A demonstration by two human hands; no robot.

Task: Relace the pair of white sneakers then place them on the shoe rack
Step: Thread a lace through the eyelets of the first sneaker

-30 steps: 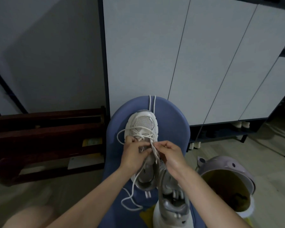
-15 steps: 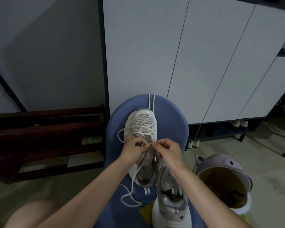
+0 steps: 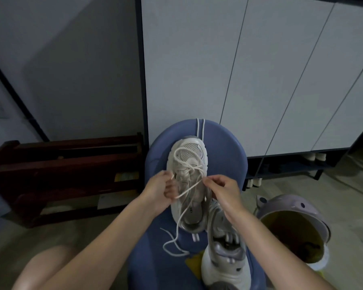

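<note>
A white sneaker (image 3: 188, 181) is laid lengthwise on a blue padded seat (image 3: 224, 147), its toe pointed away from the person toward a white cabinet (image 3: 239, 70). Its lace (image 3: 189, 186) is drawn across the upper part of the shoe, and both hands are held over that spot. The left hand (image 3: 158, 192) is curled, and a stretch of the lace is pinched between its thumb and fingers at the shoe's left side. The right hand (image 3: 223, 190) is curled likewise, with the lace pinched at its fingertips (image 3: 204, 181) just over the shoe's right edge. From the hands a loose length of lace is trailed down over the heel and is looped on the seat. Two lace strands are seen running from the toe up over the far rim of the seat.

The second white sneaker (image 3: 224, 248) is placed beside and nearer than the first, touching its heel end, with its grey heel toward the camera.

To the right, on the floor, a lilac bin (image 3: 298, 208) with small ears is stood open. To the left, a dark wooden rack (image 3: 61, 164) is set against the wall. A bare knee (image 3: 44, 268) is visible at the lower left.
</note>
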